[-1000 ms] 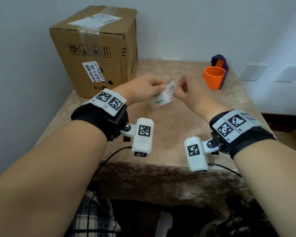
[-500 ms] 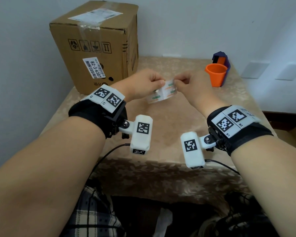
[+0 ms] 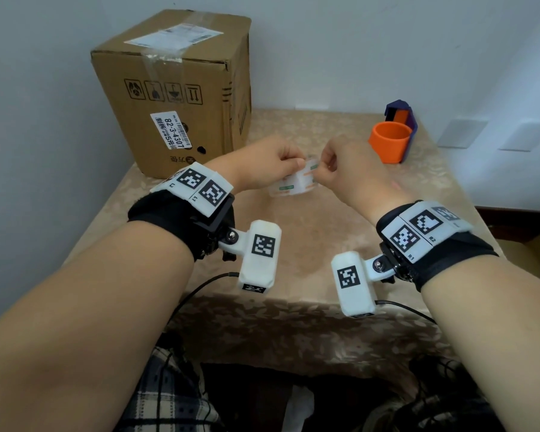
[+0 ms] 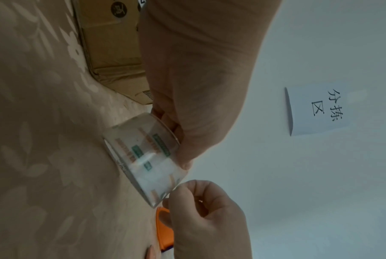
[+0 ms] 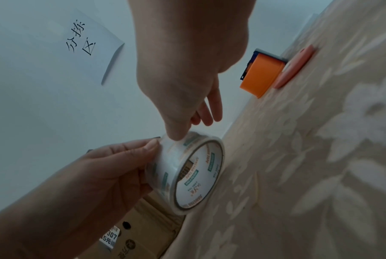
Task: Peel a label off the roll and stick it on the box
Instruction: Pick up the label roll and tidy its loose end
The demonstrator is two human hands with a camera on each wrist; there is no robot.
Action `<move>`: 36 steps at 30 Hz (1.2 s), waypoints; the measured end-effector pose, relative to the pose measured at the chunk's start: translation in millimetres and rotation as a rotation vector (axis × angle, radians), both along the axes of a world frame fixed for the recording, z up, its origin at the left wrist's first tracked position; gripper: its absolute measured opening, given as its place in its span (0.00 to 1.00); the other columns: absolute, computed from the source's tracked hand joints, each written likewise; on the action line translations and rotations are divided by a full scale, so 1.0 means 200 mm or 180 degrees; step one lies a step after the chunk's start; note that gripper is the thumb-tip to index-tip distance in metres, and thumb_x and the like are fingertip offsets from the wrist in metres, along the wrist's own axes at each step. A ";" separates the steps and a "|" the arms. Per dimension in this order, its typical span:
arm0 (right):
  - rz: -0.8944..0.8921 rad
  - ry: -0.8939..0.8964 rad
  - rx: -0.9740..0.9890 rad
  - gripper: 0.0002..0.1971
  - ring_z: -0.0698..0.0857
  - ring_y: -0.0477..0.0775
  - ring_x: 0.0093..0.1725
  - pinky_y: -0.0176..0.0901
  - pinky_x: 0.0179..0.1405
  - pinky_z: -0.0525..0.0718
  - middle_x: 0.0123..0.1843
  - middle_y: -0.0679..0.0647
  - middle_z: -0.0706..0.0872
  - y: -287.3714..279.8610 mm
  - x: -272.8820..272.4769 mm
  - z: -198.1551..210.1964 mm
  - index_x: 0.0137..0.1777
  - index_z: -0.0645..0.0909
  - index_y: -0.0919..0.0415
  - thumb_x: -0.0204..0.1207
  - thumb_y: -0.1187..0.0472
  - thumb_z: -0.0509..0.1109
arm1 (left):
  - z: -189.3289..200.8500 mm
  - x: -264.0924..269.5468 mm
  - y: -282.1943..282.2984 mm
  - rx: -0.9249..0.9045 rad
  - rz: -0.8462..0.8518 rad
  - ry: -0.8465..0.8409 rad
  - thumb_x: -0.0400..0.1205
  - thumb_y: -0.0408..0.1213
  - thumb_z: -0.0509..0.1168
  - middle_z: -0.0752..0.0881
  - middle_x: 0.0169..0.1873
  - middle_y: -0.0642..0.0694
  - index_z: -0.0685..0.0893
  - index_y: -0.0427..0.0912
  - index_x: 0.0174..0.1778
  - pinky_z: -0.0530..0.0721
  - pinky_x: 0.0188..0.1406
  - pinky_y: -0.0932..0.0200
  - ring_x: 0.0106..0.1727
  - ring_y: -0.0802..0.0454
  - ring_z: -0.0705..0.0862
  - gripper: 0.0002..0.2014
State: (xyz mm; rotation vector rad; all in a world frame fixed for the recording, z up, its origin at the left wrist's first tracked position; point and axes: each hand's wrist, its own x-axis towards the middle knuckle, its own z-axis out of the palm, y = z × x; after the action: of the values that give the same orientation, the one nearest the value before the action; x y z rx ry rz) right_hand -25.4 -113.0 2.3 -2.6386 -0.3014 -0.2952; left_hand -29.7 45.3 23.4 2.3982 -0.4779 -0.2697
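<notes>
A clear roll (image 3: 293, 186) with green and orange print on its white core hangs just above the middle of the table. My left hand (image 3: 272, 169) grips the roll (image 5: 194, 171) by its left side, thumb on the outer face. My right hand (image 3: 340, 173) has its fingers curled, and its thumb and forefinger pinch at the roll's (image 4: 143, 157) upper right rim. I cannot tell whether a strip is lifted. The cardboard box (image 3: 175, 98) stands at the table's back left corner, with white labels on its top and front.
An orange cup (image 3: 388, 145) stands at the back right in front of a purple holder (image 3: 401, 115). The wall behind carries a white paper sign (image 4: 318, 110). The beige patterned tablecloth (image 3: 293, 244) is bare between my hands and the front edge.
Both hands stay over the table's middle with the roll. The right hand's fingertips have closed in further onto the roll's upper edge.
</notes>
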 end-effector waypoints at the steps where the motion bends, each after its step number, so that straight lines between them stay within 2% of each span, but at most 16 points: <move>1: -0.0011 -0.0021 0.0072 0.08 0.83 0.63 0.51 0.56 0.50 0.81 0.49 0.63 0.87 0.00 0.00 0.00 0.48 0.81 0.67 0.72 0.64 0.67 | 0.00 0.00 0.00 -0.0053 0.0039 0.0004 0.85 0.36 0.58 0.89 0.53 0.38 0.86 0.39 0.58 0.81 0.64 0.45 0.57 0.41 0.85 0.13; 3: -0.0078 -0.0036 0.0404 0.09 0.84 0.61 0.49 0.52 0.49 0.81 0.49 0.63 0.88 0.01 0.00 0.00 0.50 0.83 0.67 0.74 0.64 0.66 | 0.00 0.00 0.01 -0.0120 0.0087 0.0025 0.85 0.36 0.58 0.89 0.54 0.38 0.86 0.40 0.58 0.80 0.65 0.45 0.58 0.42 0.85 0.13; 7: -0.0046 0.0195 0.0930 0.14 0.80 0.47 0.47 0.29 0.43 0.73 0.57 0.61 0.88 0.00 0.00 0.00 0.62 0.81 0.66 0.79 0.63 0.65 | -0.01 0.00 0.02 -0.0187 0.0131 0.0087 0.85 0.37 0.58 0.89 0.54 0.37 0.86 0.38 0.58 0.80 0.65 0.46 0.59 0.42 0.85 0.13; 10: 0.0010 0.0152 0.0964 0.13 0.79 0.46 0.47 0.24 0.38 0.69 0.56 0.62 0.88 0.00 0.01 -0.01 0.61 0.83 0.66 0.79 0.64 0.66 | -0.01 0.00 0.02 -0.0224 0.0134 0.0114 0.85 0.37 0.58 0.89 0.54 0.39 0.86 0.39 0.57 0.80 0.65 0.46 0.59 0.43 0.85 0.13; 13: -0.0021 0.0072 0.0947 0.11 0.79 0.45 0.44 0.25 0.31 0.71 0.52 0.60 0.89 0.00 0.02 -0.01 0.57 0.85 0.66 0.77 0.65 0.67 | -0.01 0.00 0.03 -0.0260 0.0138 0.0140 0.85 0.37 0.58 0.89 0.54 0.39 0.87 0.39 0.57 0.79 0.66 0.46 0.60 0.43 0.85 0.13; 15: -0.0002 0.0050 0.0972 0.09 0.79 0.45 0.39 0.19 0.30 0.73 0.47 0.58 0.88 -0.01 0.02 -0.01 0.53 0.86 0.67 0.77 0.66 0.67 | -0.01 0.00 0.03 -0.0298 0.0137 0.0155 0.86 0.37 0.58 0.89 0.55 0.40 0.86 0.40 0.58 0.79 0.63 0.50 0.59 0.45 0.85 0.13; 17: 0.0028 0.0088 0.1020 0.08 0.80 0.47 0.39 0.23 0.35 0.75 0.44 0.57 0.86 -0.01 0.02 -0.01 0.51 0.86 0.68 0.76 0.67 0.68 | -0.01 0.00 0.03 -0.0331 0.0107 0.0187 0.85 0.36 0.58 0.89 0.54 0.43 0.86 0.41 0.59 0.79 0.60 0.58 0.58 0.47 0.85 0.13; 19: 0.0054 0.0198 0.1032 0.07 0.82 0.50 0.39 0.36 0.40 0.79 0.40 0.57 0.85 -0.02 0.02 0.00 0.49 0.85 0.68 0.75 0.68 0.68 | -0.01 0.01 0.04 -0.0274 0.0004 0.0214 0.85 0.37 0.59 0.89 0.55 0.43 0.86 0.41 0.60 0.78 0.57 0.63 0.58 0.48 0.85 0.13; 22: 0.0138 0.0415 0.0987 0.04 0.82 0.50 0.32 0.36 0.35 0.81 0.31 0.53 0.83 -0.03 0.03 0.00 0.45 0.84 0.65 0.74 0.68 0.67 | -0.02 0.00 0.05 -0.0211 -0.0110 0.0246 0.85 0.37 0.59 0.89 0.56 0.45 0.85 0.42 0.62 0.75 0.53 0.72 0.56 0.54 0.84 0.14; 25: 0.0209 0.0463 0.0853 0.02 0.85 0.56 0.35 0.48 0.43 0.86 0.29 0.51 0.82 -0.04 0.04 -0.01 0.43 0.82 0.62 0.73 0.67 0.68 | -0.02 0.00 0.05 -0.0186 -0.0173 0.0230 0.85 0.36 0.58 0.89 0.56 0.44 0.85 0.40 0.62 0.76 0.53 0.72 0.56 0.54 0.84 0.14; 28: 0.0264 0.0317 0.0602 0.01 0.88 0.61 0.38 0.56 0.43 0.88 0.31 0.52 0.85 -0.03 0.05 -0.02 0.38 0.80 0.58 0.70 0.64 0.68 | -0.03 0.00 0.05 -0.0138 -0.0236 0.0219 0.85 0.35 0.58 0.89 0.56 0.42 0.85 0.39 0.62 0.78 0.58 0.65 0.58 0.50 0.85 0.13; 31: 0.0336 0.0229 0.0581 0.02 0.85 0.58 0.36 0.51 0.39 0.84 0.31 0.53 0.82 -0.02 0.06 -0.03 0.37 0.79 0.59 0.70 0.66 0.68 | -0.03 0.00 0.06 -0.0084 -0.0222 0.0125 0.86 0.35 0.58 0.88 0.56 0.42 0.84 0.40 0.62 0.79 0.61 0.57 0.58 0.48 0.85 0.14; 33: 0.0324 0.0080 0.0846 0.03 0.80 0.52 0.34 0.44 0.37 0.78 0.32 0.52 0.80 -0.01 0.06 -0.03 0.39 0.78 0.59 0.71 0.67 0.66 | -0.03 0.01 0.07 -0.0301 -0.0059 0.0066 0.86 0.34 0.57 0.88 0.51 0.44 0.85 0.39 0.59 0.78 0.59 0.57 0.52 0.53 0.84 0.13; 34: 0.0300 0.0002 0.1157 0.03 0.79 0.50 0.36 0.41 0.39 0.76 0.35 0.52 0.81 -0.01 0.06 -0.04 0.41 0.78 0.58 0.73 0.67 0.65 | -0.02 0.01 0.08 -0.0565 0.0072 0.0091 0.86 0.33 0.55 0.87 0.45 0.46 0.85 0.39 0.54 0.79 0.53 0.64 0.46 0.58 0.83 0.12; 35: 0.0274 0.0007 0.1572 0.04 0.79 0.49 0.39 0.36 0.41 0.76 0.40 0.52 0.81 -0.01 0.06 -0.03 0.44 0.79 0.58 0.76 0.66 0.64 | -0.02 0.01 0.07 -0.0883 0.0238 0.0101 0.85 0.31 0.54 0.84 0.37 0.48 0.84 0.39 0.48 0.78 0.41 0.71 0.36 0.65 0.81 0.12; 36: 0.0245 0.0144 0.1980 0.05 0.80 0.47 0.43 0.32 0.46 0.76 0.43 0.51 0.82 -0.01 0.06 -0.03 0.49 0.81 0.57 0.79 0.63 0.62 | -0.01 0.01 0.07 -0.1231 0.0434 0.0063 0.84 0.30 0.52 0.79 0.31 0.50 0.81 0.39 0.44 0.74 0.31 0.73 0.28 0.68 0.77 0.12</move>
State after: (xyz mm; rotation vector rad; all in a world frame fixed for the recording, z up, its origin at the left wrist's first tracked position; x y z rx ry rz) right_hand -13.8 -115.8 -4.2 -2.0137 -0.2459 -0.2528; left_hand -27.9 59.0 20.7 2.0368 -0.3212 -0.1261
